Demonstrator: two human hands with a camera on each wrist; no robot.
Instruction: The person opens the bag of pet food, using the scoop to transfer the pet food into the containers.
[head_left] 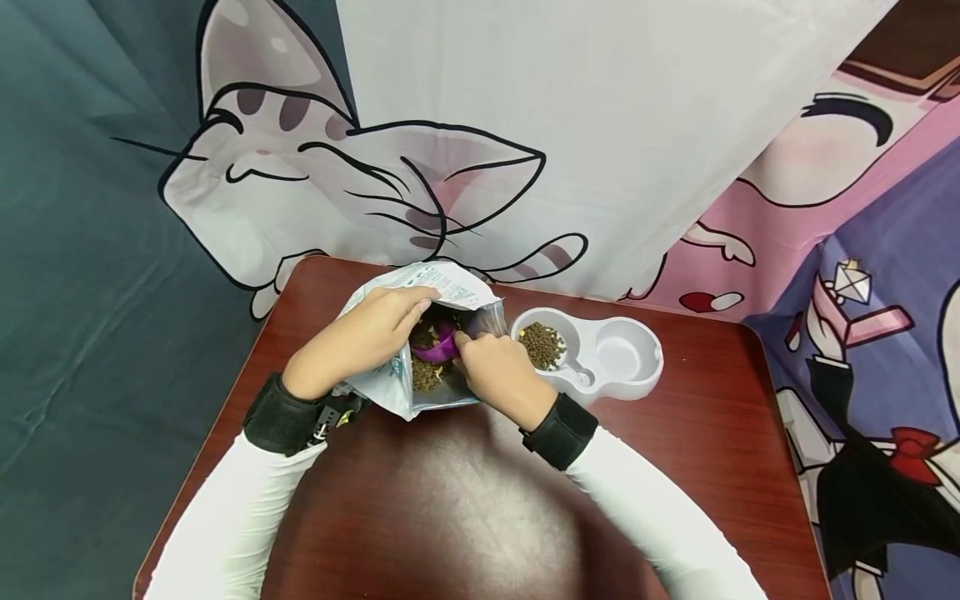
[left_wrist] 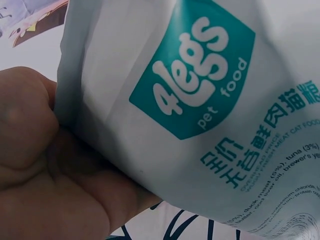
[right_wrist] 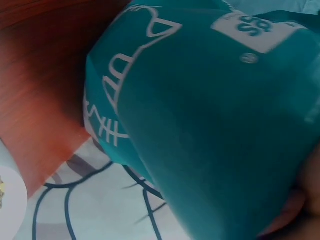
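A white and teal cat food bag (head_left: 388,390) stands on the table with its mouth spread open. My left hand (head_left: 375,329) grips the bag's upper left edge; the left wrist view shows the bag's printed panel (left_wrist: 195,75) beside that hand. Inside the mouth, my right hand (head_left: 506,375) holds a purple scoop (head_left: 438,348) over brown kibble (head_left: 427,377). Some kibble shows in the scoop, while its handle is mostly hidden by the fingers. The right wrist view has the bag's teal side (right_wrist: 210,110) covering most of that hand.
Right of the bag is a white double pet bowl (head_left: 651,379). Brown kibble (head_left: 542,345) lies in its left compartment; the right one holds none that I can see. The reddish wooden table (head_left: 712,433) meets a cartoon-printed cloth (head_left: 637,125) at its back edge.
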